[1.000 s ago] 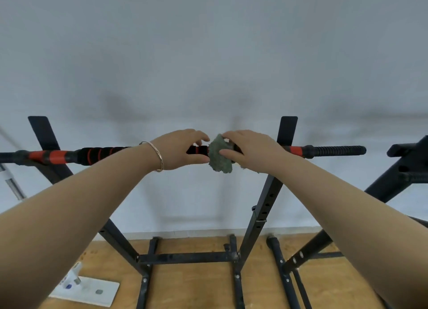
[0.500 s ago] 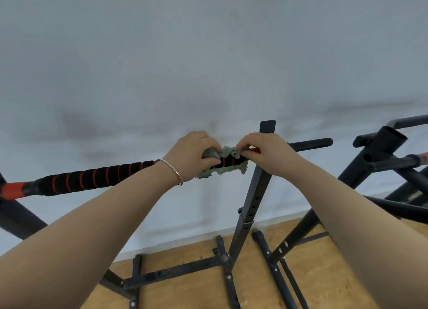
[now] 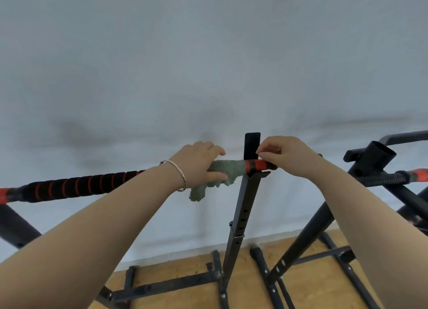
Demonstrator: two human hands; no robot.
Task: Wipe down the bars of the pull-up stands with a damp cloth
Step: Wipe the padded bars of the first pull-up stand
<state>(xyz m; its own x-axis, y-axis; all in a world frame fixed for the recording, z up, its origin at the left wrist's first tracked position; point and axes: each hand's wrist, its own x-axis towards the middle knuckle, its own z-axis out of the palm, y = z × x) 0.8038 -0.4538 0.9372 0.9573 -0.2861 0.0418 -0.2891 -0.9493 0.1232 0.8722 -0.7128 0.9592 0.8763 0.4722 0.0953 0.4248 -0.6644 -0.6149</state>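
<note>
You get soft, even, fairly bright light; faint grey shadows smudge the wall [image 3: 208, 54]. The wide lens stretches whatever sits near the edges, and your whole view looks slightly soft.

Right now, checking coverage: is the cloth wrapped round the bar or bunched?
Wrapped: cloth covers the bar under the left hand; one end dangles below.

Within my left grip [image 3: 199, 167], the cloth [image 3: 228, 169]: grey-green, rough, nubbly fabric. Left of the grip, the bar [image 3: 76, 188]: matt black foam, red-ribbed. Right of it, the upright [image 3: 242, 211]: matt black metal. Below, the floor [image 3: 243, 292]: pale, grainy wood. Bracelet [image 3: 182, 174]: polished metal.
</note>
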